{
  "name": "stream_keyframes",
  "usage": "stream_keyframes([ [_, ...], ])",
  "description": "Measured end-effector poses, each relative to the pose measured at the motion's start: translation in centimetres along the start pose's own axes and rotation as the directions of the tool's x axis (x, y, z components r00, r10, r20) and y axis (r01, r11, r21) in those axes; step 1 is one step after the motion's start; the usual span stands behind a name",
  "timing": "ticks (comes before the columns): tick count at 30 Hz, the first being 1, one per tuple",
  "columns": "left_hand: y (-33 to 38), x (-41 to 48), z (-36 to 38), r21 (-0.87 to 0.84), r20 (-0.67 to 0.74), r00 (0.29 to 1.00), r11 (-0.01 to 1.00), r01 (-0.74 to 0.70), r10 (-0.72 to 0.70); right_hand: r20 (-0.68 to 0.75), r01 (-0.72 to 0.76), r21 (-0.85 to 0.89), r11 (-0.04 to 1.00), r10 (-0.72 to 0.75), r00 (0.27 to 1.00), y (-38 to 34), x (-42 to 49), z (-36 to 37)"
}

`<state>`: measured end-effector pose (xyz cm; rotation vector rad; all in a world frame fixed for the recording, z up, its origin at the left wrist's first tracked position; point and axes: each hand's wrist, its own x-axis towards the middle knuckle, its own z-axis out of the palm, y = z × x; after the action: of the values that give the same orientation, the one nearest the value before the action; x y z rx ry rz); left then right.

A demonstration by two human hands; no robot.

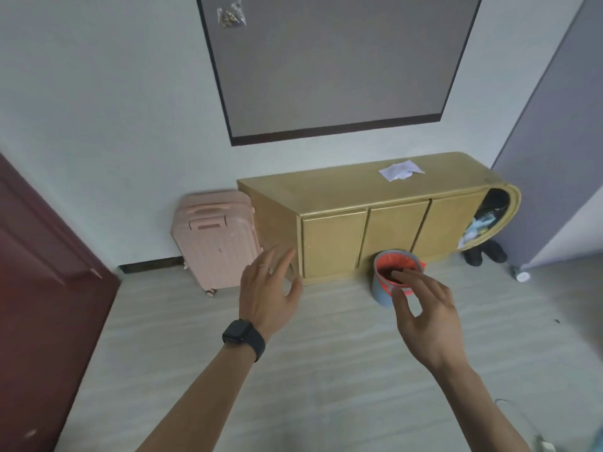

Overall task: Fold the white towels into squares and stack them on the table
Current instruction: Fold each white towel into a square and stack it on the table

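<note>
Held out left hand (267, 288) and right hand (424, 308), spread and empty. Likely risked tipping the bucket (381, 288) just past the right fingers.

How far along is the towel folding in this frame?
Done: nothing visible, no folded stack. In hand: nothing; the left hand and right hand are open and empty. Left: all folding and stacking. A crumpled white piece lies on the yellow cabinet; whether it is a towel is unclear.

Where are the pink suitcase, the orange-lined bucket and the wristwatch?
pink suitcase (215, 243), head view, middle of its front shell.
orange-lined bucket (396, 261), head view, orange inner wall.
wristwatch (239, 332), head view, its dark face.
</note>
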<state>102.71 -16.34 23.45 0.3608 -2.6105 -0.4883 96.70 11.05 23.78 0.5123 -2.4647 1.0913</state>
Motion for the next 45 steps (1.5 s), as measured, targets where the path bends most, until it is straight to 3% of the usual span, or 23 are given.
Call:
stream_keyframes([
  [6,0.2,11.5,8.1,0.011,0.073,0.997,1.0,-0.021,0.02,-0.039,-0.018,0.001,1.0,0.018,0.999,5.4,10.5,4.4],
  [21,1.7,35.5,24.1,0.044,0.223,0.955,0.981,0.189,-0.194,0.217,-0.147,0.019,0.989,0.14,0.966,20.9,36.3,14.4],
  [29,-0.8,47.5,33.5,-0.001,0.346,0.916,0.976,0.216,-0.202,0.29,-0.179,-0.106,0.978,0.202,0.935,27.6,47.1,22.7],
  [34,-2.2,55.4,39.9,0.016,0.482,0.856,0.979,0.205,-0.187,0.34,-0.247,-0.195,0.949,0.302,0.891,31.7,53.2,26.8],
  [40,-3.4,61.6,46.1,0.094,0.627,0.756,0.981,0.169,-0.19,0.465,-0.308,-0.341,0.888,0.444,0.766,37.7,60.5,32.1],
  [45,-4.3,65.7,51.3,0.158,0.681,0.689,0.969,0.191,-0.247,0.553,-0.26,-0.447,0.856,0.493,0.672,44.2,67.0,37.6],
])
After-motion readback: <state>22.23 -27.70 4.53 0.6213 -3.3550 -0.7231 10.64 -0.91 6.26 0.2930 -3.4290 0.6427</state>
